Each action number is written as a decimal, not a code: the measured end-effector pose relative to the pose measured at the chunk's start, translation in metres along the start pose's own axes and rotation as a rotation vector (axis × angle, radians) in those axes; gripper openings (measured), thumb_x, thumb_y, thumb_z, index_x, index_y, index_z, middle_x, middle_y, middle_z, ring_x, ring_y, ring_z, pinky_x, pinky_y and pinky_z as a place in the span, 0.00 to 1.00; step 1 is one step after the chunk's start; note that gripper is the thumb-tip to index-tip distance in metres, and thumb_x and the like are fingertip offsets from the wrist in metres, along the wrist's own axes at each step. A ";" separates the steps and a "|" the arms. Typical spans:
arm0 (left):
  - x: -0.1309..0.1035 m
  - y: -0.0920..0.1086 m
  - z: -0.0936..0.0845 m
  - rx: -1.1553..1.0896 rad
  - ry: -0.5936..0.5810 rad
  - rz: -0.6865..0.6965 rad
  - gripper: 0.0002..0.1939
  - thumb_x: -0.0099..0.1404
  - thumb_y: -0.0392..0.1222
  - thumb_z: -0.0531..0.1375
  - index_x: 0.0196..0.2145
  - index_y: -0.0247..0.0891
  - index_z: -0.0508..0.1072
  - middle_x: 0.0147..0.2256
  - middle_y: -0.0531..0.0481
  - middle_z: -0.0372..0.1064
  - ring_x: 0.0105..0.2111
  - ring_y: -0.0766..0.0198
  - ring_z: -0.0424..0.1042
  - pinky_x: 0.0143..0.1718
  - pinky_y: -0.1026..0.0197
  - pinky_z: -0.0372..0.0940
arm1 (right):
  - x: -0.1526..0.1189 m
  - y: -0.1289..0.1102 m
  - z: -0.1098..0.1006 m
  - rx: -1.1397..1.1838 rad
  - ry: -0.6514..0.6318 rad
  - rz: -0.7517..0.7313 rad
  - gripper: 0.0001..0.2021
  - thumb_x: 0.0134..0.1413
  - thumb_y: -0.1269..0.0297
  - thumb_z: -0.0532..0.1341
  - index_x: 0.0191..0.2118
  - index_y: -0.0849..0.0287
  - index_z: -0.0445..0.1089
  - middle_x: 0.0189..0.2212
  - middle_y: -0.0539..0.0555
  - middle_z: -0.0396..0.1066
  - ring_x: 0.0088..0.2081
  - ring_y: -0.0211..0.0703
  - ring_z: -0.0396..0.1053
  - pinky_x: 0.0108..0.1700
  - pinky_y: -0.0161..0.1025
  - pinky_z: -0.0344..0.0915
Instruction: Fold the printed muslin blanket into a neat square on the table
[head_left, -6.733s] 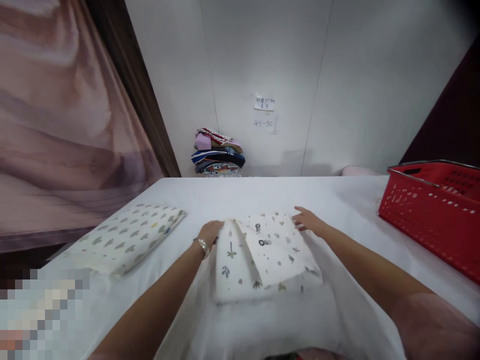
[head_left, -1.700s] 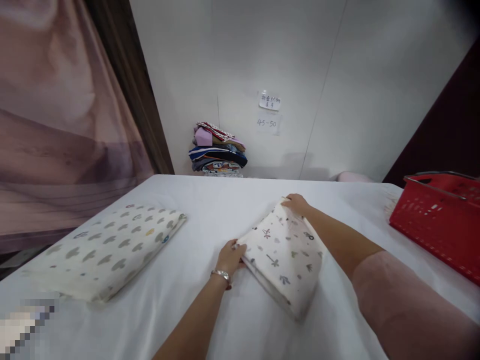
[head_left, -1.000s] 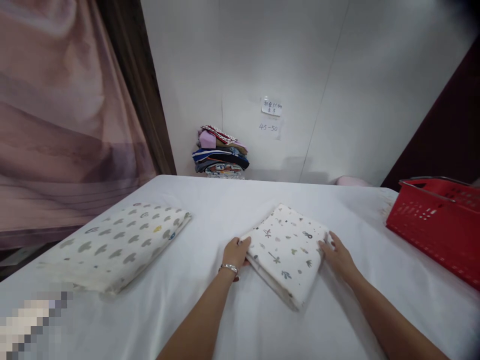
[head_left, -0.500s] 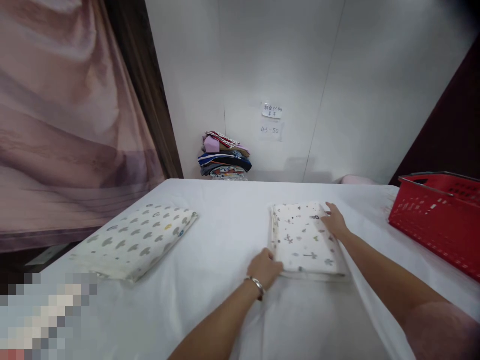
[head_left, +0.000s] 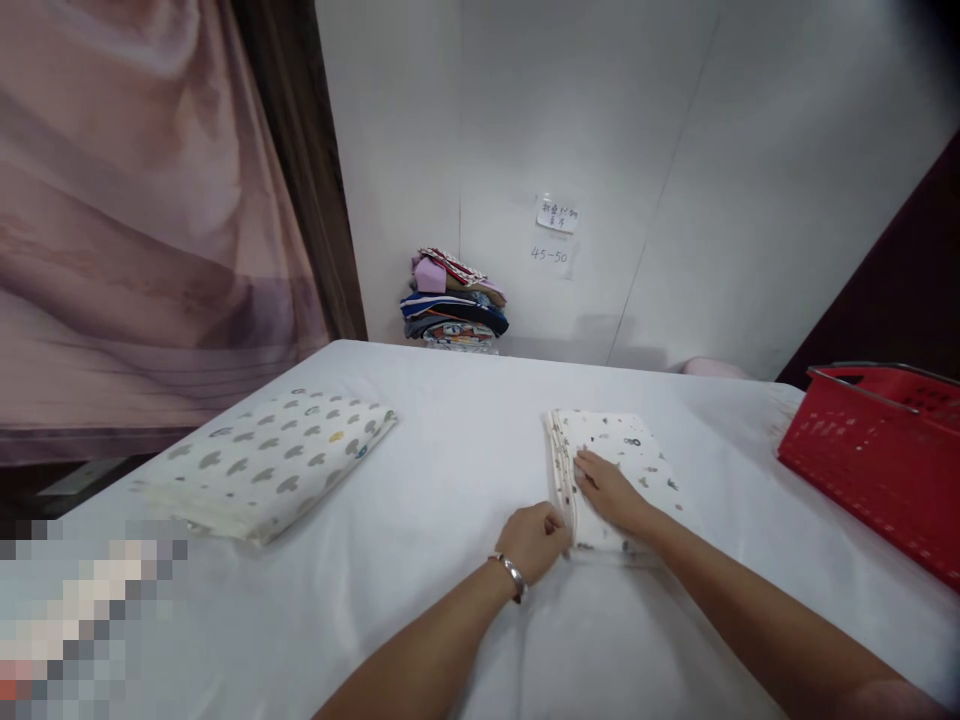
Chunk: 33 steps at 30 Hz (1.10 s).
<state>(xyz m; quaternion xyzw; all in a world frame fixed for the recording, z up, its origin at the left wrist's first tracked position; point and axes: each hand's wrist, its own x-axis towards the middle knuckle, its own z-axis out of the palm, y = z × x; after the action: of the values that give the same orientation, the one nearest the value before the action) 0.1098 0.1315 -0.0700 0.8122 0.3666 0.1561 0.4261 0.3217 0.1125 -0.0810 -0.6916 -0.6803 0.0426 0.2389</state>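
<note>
A folded white cloth with small scattered prints (head_left: 637, 450) lies on the white-covered table (head_left: 450, 440), right of the middle. My right hand (head_left: 607, 488) rests flat on top of it near its left edge, fingers stretched out. At the cloth's near left corner is my left hand (head_left: 534, 540), a silver bracelet on its wrist; its fingers are curled and pinch the corner. Farther left lies another folded cloth (head_left: 277, 450), off-white with grey shapes, untouched.
A red basket (head_left: 870, 460) stands at the table's right edge. Behind the table, a stack of folded fabrics (head_left: 454, 305) is against the wall, left of two paper notes (head_left: 555, 230). A pink curtain (head_left: 135, 220) hangs at the left.
My right hand has moved from the cloth's far right corner leftward onto its top. My left hand stays at the near left corner. The view has shifted slightly.
</note>
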 end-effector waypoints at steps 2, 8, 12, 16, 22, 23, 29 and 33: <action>0.006 -0.005 -0.006 -0.037 0.045 -0.001 0.09 0.54 0.42 0.53 0.27 0.38 0.71 0.26 0.54 0.70 0.27 0.68 0.67 0.29 0.67 0.58 | -0.003 -0.005 -0.002 0.019 0.004 0.023 0.19 0.53 0.63 0.51 0.50 0.59 0.65 0.54 0.59 0.59 0.57 0.47 0.53 0.57 0.48 0.49; 0.052 -0.005 -0.016 -0.236 0.116 -0.067 0.11 0.57 0.41 0.52 0.31 0.35 0.72 0.28 0.52 0.71 0.21 0.71 0.66 0.24 0.68 0.61 | -0.007 0.002 -0.025 0.102 0.065 0.145 0.21 0.53 0.59 0.51 0.53 0.56 0.63 0.57 0.54 0.56 0.59 0.45 0.49 0.59 0.46 0.46; 0.092 0.008 -0.011 -0.134 0.153 -0.122 0.11 0.58 0.39 0.52 0.31 0.36 0.74 0.29 0.51 0.72 0.23 0.70 0.68 0.26 0.68 0.60 | -0.010 0.037 -0.053 0.170 0.231 0.264 0.21 0.50 0.55 0.53 0.50 0.56 0.66 0.54 0.54 0.60 0.57 0.47 0.53 0.56 0.45 0.53; 0.118 0.013 -0.001 -0.068 0.172 -0.198 0.11 0.58 0.38 0.52 0.27 0.35 0.74 0.27 0.47 0.73 0.26 0.65 0.69 0.28 0.66 0.60 | -0.025 0.090 -0.072 0.311 0.370 0.549 0.22 0.43 0.55 0.58 0.45 0.58 0.69 0.48 0.57 0.67 0.50 0.51 0.63 0.48 0.46 0.61; 0.124 0.019 0.004 -0.006 0.213 -0.250 0.11 0.57 0.40 0.53 0.30 0.37 0.75 0.33 0.47 0.73 0.33 0.63 0.70 0.32 0.66 0.60 | -0.055 0.119 -0.059 0.841 0.468 0.815 0.26 0.36 0.55 0.64 0.44 0.63 0.69 0.37 0.58 0.73 0.36 0.47 0.71 0.35 0.39 0.68; 0.124 0.021 0.004 0.003 0.220 -0.249 0.11 0.57 0.41 0.53 0.30 0.38 0.74 0.34 0.47 0.73 0.34 0.62 0.70 0.32 0.65 0.60 | -0.056 0.116 -0.057 0.853 0.505 0.815 0.26 0.35 0.55 0.64 0.44 0.63 0.69 0.37 0.57 0.73 0.36 0.47 0.71 0.35 0.39 0.68; 0.120 0.035 0.004 0.104 0.201 -0.272 0.15 0.58 0.50 0.52 0.29 0.39 0.74 0.35 0.46 0.73 0.36 0.60 0.70 0.33 0.64 0.61 | -0.052 0.103 -0.057 0.525 0.523 0.787 0.22 0.37 0.54 0.61 0.38 0.63 0.72 0.35 0.57 0.74 0.38 0.50 0.69 0.37 0.38 0.65; 0.123 0.034 0.006 0.127 0.168 -0.295 0.17 0.57 0.53 0.53 0.30 0.38 0.74 0.35 0.44 0.73 0.36 0.58 0.70 0.33 0.63 0.61 | -0.053 0.107 -0.055 0.503 0.516 0.725 0.21 0.38 0.53 0.59 0.38 0.63 0.72 0.34 0.56 0.73 0.37 0.49 0.69 0.37 0.39 0.65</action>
<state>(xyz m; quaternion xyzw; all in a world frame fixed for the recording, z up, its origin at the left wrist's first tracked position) 0.2129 0.2051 -0.0535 0.7589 0.5252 0.1358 0.3602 0.4371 0.0510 -0.0880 -0.7923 -0.2842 0.1128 0.5280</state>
